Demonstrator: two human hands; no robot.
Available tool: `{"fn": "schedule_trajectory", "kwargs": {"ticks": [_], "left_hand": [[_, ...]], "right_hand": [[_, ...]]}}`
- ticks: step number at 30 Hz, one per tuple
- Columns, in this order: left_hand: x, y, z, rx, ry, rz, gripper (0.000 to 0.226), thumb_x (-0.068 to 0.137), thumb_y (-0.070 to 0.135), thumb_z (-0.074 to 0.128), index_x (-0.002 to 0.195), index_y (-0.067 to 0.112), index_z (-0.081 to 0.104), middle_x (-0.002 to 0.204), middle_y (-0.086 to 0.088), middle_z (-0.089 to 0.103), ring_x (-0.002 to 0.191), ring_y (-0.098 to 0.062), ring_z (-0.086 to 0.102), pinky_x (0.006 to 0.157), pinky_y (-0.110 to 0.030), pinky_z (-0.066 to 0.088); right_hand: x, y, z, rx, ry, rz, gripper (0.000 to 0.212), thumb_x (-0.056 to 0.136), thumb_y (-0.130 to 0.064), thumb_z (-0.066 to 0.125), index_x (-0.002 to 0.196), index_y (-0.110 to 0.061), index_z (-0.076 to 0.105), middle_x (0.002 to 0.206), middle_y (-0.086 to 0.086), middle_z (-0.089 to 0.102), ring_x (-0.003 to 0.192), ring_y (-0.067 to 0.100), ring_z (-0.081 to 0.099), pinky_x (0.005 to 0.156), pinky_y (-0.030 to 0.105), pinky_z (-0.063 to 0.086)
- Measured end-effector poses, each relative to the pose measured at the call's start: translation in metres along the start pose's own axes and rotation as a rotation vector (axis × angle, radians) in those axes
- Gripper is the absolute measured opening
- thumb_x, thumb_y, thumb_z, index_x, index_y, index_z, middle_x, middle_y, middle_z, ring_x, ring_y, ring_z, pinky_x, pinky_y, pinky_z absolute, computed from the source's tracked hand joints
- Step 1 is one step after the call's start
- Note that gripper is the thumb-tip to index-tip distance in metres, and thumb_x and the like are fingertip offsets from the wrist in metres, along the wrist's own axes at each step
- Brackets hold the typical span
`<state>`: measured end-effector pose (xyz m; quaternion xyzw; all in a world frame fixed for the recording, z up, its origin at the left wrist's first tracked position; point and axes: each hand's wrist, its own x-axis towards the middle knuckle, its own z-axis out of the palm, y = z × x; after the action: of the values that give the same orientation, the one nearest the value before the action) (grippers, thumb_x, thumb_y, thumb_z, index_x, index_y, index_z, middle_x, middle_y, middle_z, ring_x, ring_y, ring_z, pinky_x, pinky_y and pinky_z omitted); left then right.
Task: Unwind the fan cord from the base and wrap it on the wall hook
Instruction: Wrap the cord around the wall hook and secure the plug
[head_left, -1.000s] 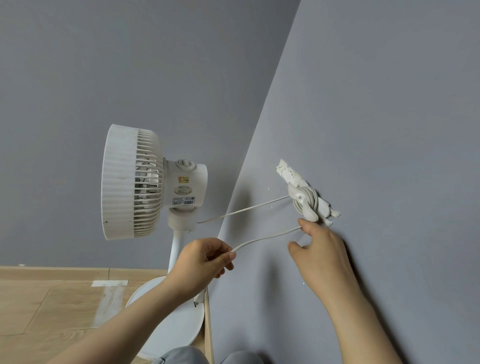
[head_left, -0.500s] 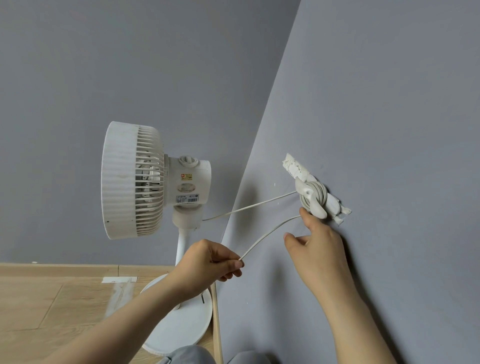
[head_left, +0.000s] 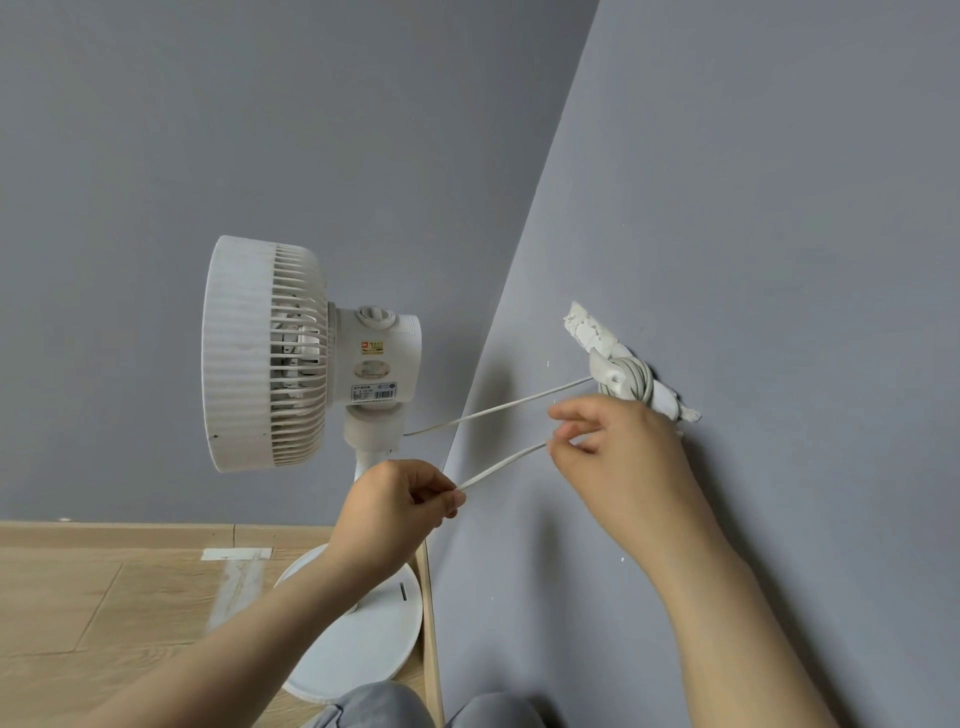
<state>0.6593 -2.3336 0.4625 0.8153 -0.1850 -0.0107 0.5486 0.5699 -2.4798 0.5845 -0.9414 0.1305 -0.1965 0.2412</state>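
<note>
Fan (head_left: 311, 358): upright on wood floor, 9 o'clock of the hook.
Left hand (head_left: 400, 512): fingers pinched on the cord (head_left: 501, 460).
Right hand (head_left: 618, 457): fingertips pinching the cord, 7 o'clock of the hook.
Wall hook (head_left: 623, 376): cord coiled around it.

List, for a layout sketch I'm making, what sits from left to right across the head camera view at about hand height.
Fan head → left hand pinching the cord → right hand → wall hook wound with cord.
</note>
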Motion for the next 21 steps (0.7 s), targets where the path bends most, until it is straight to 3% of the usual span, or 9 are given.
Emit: {"fn": "schedule_trajectory", "kwargs": {"ticks": [4,7,10,14,18,21], "left_hand": [[-0.003,0.0,-0.001,0.002,-0.004,0.005,0.011,0.083,0.023,0.07,0.072,0.02,0.071,0.064,0.008,0.072,0.052,0.003,0.06,0.051,-0.008,0.043],[-0.002,0.0,-0.001,-0.001,-0.003,0.005,0.012,0.084,0.024,0.069,0.072,0.021,0.07,0.066,0.008,0.072,0.052,0.003,0.06,0.051,-0.008,0.043],[-0.002,0.001,-0.003,0.0,0.0,0.01,0.014,0.084,0.024,0.069,0.07,0.023,0.069,0.064,0.01,0.07,0.052,0.004,0.059,0.05,-0.006,0.041],[0.0,0.0,-0.002,-0.01,-0.004,0.015,0.014,0.084,0.026,0.069,0.07,0.025,0.069,0.064,0.01,0.07,0.053,0.004,0.06,0.05,-0.007,0.04],[0.0,-0.001,0.0,-0.039,-0.006,0.019,0.013,0.085,0.024,0.067,0.073,0.022,0.071,0.066,0.01,0.071,0.053,0.005,0.06,0.051,-0.006,0.042],[0.001,-0.002,0.0,-0.072,-0.002,0.019,0.012,0.086,0.02,0.066,0.076,0.019,0.073,0.065,0.01,0.071,0.053,0.005,0.059,0.052,-0.006,0.043]], "right_hand": [[0.03,-0.012,0.008,-0.261,-0.139,-0.056,0.03,0.077,-0.008,0.064,0.099,-0.028,0.07,0.097,-0.007,0.066,0.092,0.018,0.064,0.084,0.036,0.054],[0.054,-0.016,0.017,-0.468,-0.279,-0.044,0.024,0.069,-0.005,0.066,0.085,-0.022,0.069,0.094,-0.002,0.066,0.082,0.024,0.067,0.078,0.041,0.058],[0.067,-0.021,0.018,-0.681,-0.424,-0.091,0.021,0.071,-0.007,0.071,0.091,-0.013,0.07,0.083,0.003,0.066,0.077,0.027,0.069,0.077,0.034,0.058],[0.077,-0.027,0.014,-0.751,-0.512,-0.15,0.014,0.073,-0.009,0.075,0.087,-0.012,0.074,0.058,-0.002,0.052,0.067,0.023,0.058,0.065,0.029,0.049],[0.086,-0.029,0.012,-0.763,-0.548,-0.174,0.012,0.07,-0.015,0.08,0.081,-0.016,0.075,0.056,-0.004,0.054,0.065,0.02,0.058,0.064,0.028,0.048],[0.094,-0.033,0.007,-0.758,-0.576,-0.157,0.01,0.072,-0.014,0.078,0.081,-0.015,0.075,0.053,-0.001,0.056,0.055,0.017,0.055,0.054,0.021,0.042]]}}
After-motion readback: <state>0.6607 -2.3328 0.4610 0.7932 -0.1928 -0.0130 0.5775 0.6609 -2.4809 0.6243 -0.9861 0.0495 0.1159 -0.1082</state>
